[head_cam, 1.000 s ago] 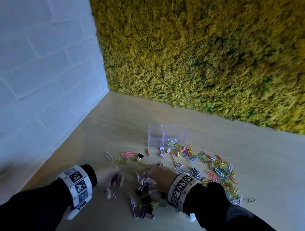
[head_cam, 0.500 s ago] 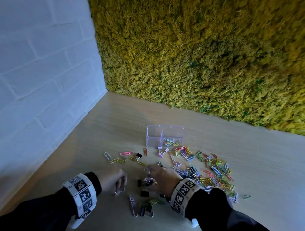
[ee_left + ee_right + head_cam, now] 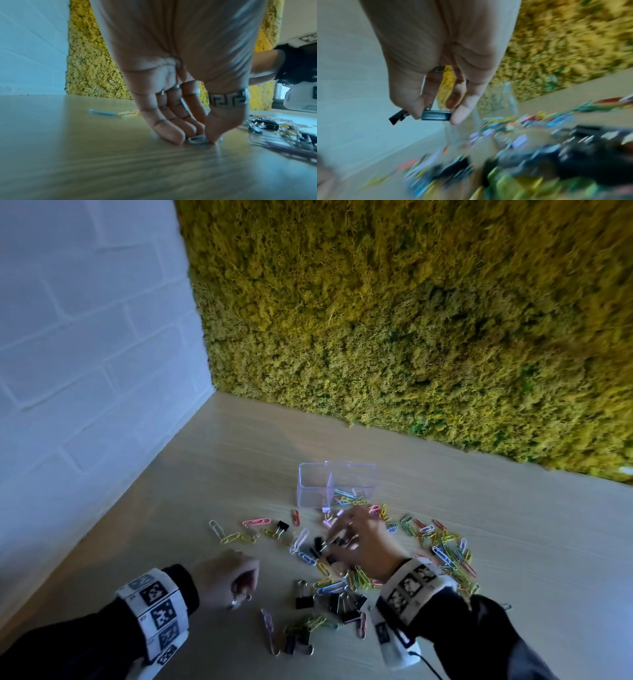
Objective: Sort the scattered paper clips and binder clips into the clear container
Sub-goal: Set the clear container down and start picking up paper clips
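edges: the wood desk [image 3: 513, 542] runs into a white brick wall [image 3: 85, 354] on the left and a moss wall [image 3: 411, 320] at the back, so it's a corner spot. The clear container [image 3: 310, 484] sits near the back, with open desk between it and both walls.

free room: bare wood left of the left hand [image 3: 224, 578] and all along the right side past the clip pile.

surface: light wood grain, covered mid-desk with coloured paper clips [image 3: 445, 553] and a bunch of black binder clips [image 3: 342, 601] nearer the person.

container: two compartments; the right one has some paper clips in it, and I can't tell what's in the left one.

right hand [image 3: 359, 537]: lifted off the desk just in front of the container, thumb and fingertips pinching black binder clips [image 3: 435, 115], at least two by the look of it. Wrist view is pretty smeared, though.

left hand: down on the desk well left of the pile, fingers fairly straight, thumb and fingertips closing on a pale paper clip [image 3: 197, 139] lying flat on the wood. There's a patterned ring [image 3: 228, 100] on the thumb.

wrists: both wear bands with black-and-white markers [image 3: 154, 607].
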A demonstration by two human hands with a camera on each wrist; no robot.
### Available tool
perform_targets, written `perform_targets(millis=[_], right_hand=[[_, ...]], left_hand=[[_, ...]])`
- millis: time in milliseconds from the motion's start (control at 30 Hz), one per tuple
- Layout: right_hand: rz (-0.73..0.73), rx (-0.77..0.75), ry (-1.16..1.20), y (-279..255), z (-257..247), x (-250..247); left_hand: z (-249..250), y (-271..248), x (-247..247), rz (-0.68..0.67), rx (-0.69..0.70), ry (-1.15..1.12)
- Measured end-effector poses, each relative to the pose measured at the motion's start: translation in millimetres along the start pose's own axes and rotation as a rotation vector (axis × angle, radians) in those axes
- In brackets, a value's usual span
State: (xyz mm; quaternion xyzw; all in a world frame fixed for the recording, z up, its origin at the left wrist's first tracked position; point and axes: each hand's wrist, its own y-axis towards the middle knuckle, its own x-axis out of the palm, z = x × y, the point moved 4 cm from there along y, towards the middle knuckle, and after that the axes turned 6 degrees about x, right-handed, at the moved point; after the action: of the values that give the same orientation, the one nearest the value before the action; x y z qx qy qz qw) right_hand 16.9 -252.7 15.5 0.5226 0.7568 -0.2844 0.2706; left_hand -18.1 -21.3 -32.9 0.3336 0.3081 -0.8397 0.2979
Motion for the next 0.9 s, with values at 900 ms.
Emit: perform_targets(millis=[900], right_hand=[[-0.085,-0.291,-0.466,45,-33,56]], left_hand=[[-44,15,-56,0.176,-0.315,-0.005]])
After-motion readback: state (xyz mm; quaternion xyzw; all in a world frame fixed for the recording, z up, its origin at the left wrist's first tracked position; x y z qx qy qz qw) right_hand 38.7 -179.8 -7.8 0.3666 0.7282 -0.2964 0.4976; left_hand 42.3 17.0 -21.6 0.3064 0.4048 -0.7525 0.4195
